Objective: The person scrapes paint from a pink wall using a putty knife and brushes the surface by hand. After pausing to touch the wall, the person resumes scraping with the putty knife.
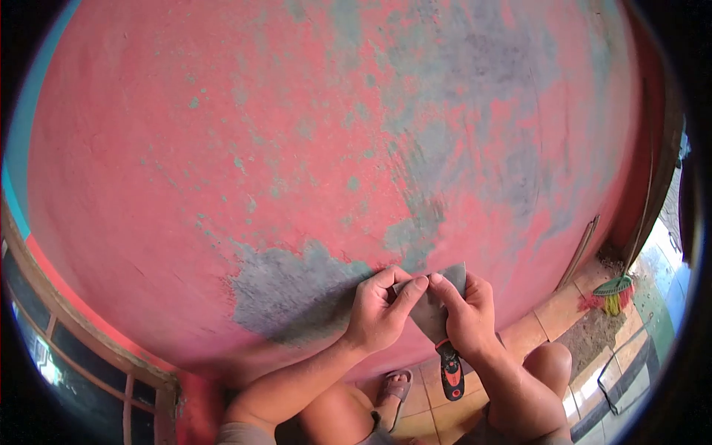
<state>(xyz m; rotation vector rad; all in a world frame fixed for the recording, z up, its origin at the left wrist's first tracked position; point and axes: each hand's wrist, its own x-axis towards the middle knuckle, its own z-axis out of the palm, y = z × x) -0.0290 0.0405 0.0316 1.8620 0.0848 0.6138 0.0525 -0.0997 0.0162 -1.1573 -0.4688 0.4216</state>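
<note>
A scraper [436,315] with a wide metal blade and a black and orange handle hangs handle-down between my two hands. My left hand [382,311] pinches the blade's left corner between thumb and fingers. On the blade's right side, my right hand [467,310] is closed with its thumb on the metal, and the thumbs nearly touch. Just beyond the hands stands a pink wall [297,170] with patches of grey and green where the paint is gone. One large grey patch [289,293] lies left of my left hand.
A broom head [614,295] with green, red and yellow bristles lies at the right near a dirt pile [589,337] on the tiled floor [523,334]. A wood-framed window [89,348] is at the lower left. My sandalled foot [393,393] rests below my hands.
</note>
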